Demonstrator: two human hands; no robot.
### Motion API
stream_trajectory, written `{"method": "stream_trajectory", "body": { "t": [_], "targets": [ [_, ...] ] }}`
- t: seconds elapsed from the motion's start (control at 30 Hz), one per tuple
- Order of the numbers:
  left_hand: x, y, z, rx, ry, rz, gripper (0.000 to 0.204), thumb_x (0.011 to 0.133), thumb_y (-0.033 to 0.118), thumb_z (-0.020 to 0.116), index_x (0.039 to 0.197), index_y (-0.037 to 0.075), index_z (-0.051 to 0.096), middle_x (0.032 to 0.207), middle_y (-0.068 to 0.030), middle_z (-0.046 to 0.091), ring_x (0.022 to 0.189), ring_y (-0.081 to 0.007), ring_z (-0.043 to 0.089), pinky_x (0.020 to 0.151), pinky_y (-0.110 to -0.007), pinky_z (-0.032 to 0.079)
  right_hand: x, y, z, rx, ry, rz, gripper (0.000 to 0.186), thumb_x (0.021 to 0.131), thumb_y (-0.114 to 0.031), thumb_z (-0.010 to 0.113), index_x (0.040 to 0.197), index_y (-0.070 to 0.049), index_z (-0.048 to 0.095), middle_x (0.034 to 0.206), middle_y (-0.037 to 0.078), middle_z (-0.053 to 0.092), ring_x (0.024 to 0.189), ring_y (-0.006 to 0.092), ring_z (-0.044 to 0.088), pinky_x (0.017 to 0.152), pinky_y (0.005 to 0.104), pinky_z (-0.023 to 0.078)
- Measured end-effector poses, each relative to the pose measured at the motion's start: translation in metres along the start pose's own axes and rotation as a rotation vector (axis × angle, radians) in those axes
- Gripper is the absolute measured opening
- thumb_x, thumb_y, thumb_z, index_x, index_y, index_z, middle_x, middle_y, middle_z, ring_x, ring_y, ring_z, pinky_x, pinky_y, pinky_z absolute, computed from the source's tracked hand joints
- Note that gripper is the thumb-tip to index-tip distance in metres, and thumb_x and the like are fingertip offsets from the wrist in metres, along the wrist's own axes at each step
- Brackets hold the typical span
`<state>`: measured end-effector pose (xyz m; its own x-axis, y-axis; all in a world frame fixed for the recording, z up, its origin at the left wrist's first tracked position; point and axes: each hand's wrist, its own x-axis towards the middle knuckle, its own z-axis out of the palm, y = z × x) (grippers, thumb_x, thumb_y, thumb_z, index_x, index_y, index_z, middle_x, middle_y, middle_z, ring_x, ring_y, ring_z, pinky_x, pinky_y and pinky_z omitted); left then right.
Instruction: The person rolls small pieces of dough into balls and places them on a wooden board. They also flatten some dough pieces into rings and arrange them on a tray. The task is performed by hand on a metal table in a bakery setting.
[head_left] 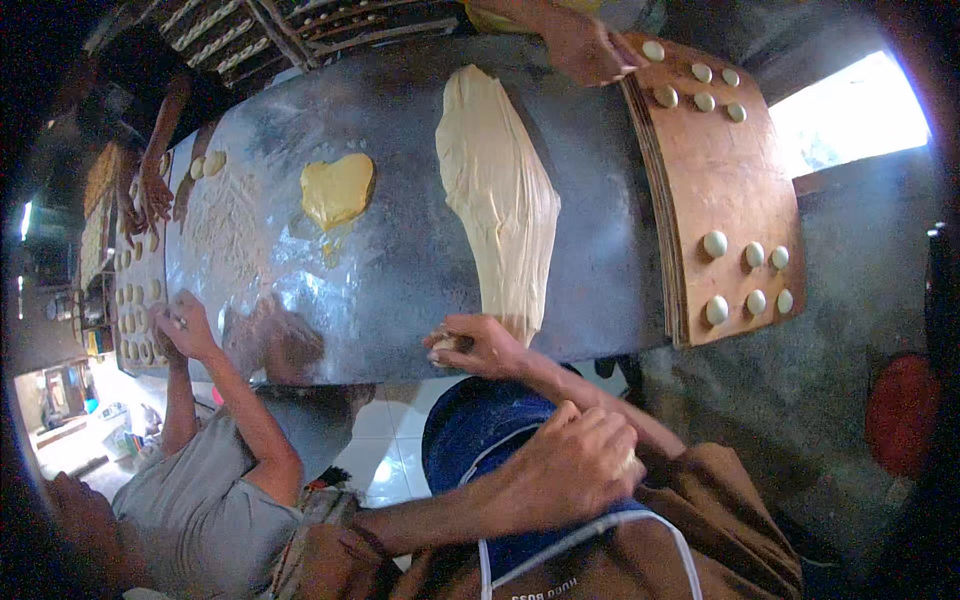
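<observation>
Metal table (400, 270): long dough (500, 200) beyond right grip (480, 345), clutching lump (446, 343); left grip (585, 455) clenched round pale bit (629, 462).

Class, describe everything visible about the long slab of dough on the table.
The long slab of dough is pale cream, smooth and soft-looking, with lengthwise folds and creases. It lies in one uneven piece on the dark, shiny table, its rounded far end pointing away from the person, broad through the middle and narrower toward the near edge. The person's right hand overlaps its near end in view; whether they touch is unclear.
</observation>
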<state>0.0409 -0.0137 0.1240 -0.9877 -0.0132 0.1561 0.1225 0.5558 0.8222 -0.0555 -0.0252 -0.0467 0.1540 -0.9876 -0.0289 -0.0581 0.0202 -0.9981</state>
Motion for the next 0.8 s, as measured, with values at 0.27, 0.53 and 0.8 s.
{"method": "stream_trajectory", "body": {
  "t": [0.27,0.53,0.8],
  "targets": [
    [-0.074,-0.162,-0.010,0.774,0.387,-0.693,0.054,0.092,0.026,0.057,0.140,0.007,0.042,0.114,-0.0156,0.053,0.110,-0.0351,0.049,0.113,-0.065,0.012,-0.119,-0.020,-0.086,-1.230,0.602,0.375,0.054,0.090,-0.015,0.060,0.141,-0.007,0.046,0.140,0.023,0.042,0.132,0.0386,0.038,0.107,0.0491,0.029],
    [-0.030,-0.250,0.014,0.441,0.947,-0.737,0.049,0.086,0.031,0.069,0.120,0.003,0.046,0.111,-0.0208,0.051,0.106,-0.0379,0.049,0.095,-0.049,0.035,-0.056,0.024,-0.108,-1.165,0.616,0.186,0.033,0.085,-0.019,0.066,0.107,0.000,0.051,0.105,0.020,0.050,0.098,0.0378,0.047,0.086,0.0511,0.035],
    [-0.052,-0.250,-0.016,0.473,0.934,-0.642,0.036,0.080,0.015,0.076,0.095,0.001,0.047,0.093,-0.0152,0.049,0.089,-0.0346,0.051,0.081,-0.045,0.042,-0.079,0.024,-0.134,-1.410,0.676,-0.207,0.021,0.082,-0.011,0.066,0.094,-0.001,0.052,0.091,0.017,0.051,0.085,0.0361,0.049,0.077,0.0497,0.038]
  ]
}}
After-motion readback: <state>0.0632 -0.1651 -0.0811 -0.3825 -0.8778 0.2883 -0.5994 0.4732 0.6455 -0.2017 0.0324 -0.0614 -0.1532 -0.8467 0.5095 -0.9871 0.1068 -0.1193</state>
